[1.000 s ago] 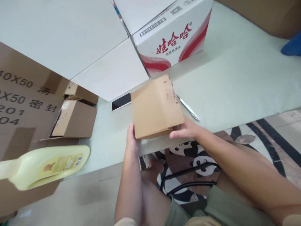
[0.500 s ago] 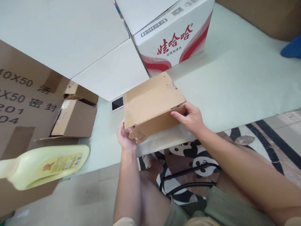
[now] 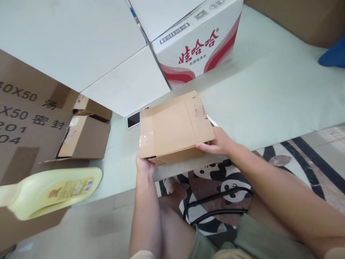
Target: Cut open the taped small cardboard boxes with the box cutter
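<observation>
A small brown cardboard box [image 3: 172, 126] is held between my two hands over the front edge of the pale green table. Clear tape runs along the left part of its top. My left hand [image 3: 145, 165] grips the near left corner from below, its fingers mostly hidden by the box. At the right end, my right hand [image 3: 218, 142] is closed round the near corner, with the thumb along the front upper edge. Something white shows at the box's right end, too little of it to name. Partly behind the box lies a phone with a dark screen [image 3: 133, 119].
White cartons [image 3: 126, 82] and a red-and-white water carton [image 3: 199, 54] stand behind. Leftward are an open small box [image 3: 91, 138], a large printed carton [image 3: 16, 144] and a yellow bottle [image 3: 59, 192]. Something blue [image 3: 334, 54] is at the right. A panda-patterned cover [image 3: 231, 187] lies below.
The box has tipped so that more of its top and less of its front shows. Its near edge sits lower, and my right hand has moved down with it. The white thing at its right has appeared.
</observation>
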Demonstrator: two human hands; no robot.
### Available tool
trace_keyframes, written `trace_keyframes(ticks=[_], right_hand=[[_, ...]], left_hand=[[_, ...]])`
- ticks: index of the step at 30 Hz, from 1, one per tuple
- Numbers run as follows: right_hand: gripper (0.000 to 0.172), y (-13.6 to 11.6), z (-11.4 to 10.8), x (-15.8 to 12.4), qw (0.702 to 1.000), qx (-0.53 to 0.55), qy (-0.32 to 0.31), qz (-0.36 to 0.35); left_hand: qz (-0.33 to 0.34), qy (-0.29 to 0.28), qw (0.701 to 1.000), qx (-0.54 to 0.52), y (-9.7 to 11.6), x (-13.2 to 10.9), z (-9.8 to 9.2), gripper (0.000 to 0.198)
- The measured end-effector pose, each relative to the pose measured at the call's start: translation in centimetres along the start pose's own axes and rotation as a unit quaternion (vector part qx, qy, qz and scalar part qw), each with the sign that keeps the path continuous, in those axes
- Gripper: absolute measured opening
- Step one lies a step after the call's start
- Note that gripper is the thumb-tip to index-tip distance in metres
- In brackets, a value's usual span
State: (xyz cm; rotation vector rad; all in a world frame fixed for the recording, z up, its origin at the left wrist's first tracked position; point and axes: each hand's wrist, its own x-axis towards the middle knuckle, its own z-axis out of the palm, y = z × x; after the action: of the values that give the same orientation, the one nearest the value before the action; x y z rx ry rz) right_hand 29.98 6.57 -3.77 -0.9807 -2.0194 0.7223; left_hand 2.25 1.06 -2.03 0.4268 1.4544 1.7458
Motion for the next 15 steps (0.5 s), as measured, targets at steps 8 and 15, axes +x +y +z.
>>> trace_keyframes(ticks=[8,15], right_hand=[[0.067,-1.1,-0.7,0.4,0.955,-0.257,0.031,0.146],[0.052,0.0,-0.3,0.0,0.996,-0.048,0.057,0.054]], left_hand=[[-0.03,-0.144,0.988,0.052,1.2,-0.3,-0.3,0.015],[-0.069,-0.125,0.989,0.037,0.0,-1.1,0.1,0.045]])
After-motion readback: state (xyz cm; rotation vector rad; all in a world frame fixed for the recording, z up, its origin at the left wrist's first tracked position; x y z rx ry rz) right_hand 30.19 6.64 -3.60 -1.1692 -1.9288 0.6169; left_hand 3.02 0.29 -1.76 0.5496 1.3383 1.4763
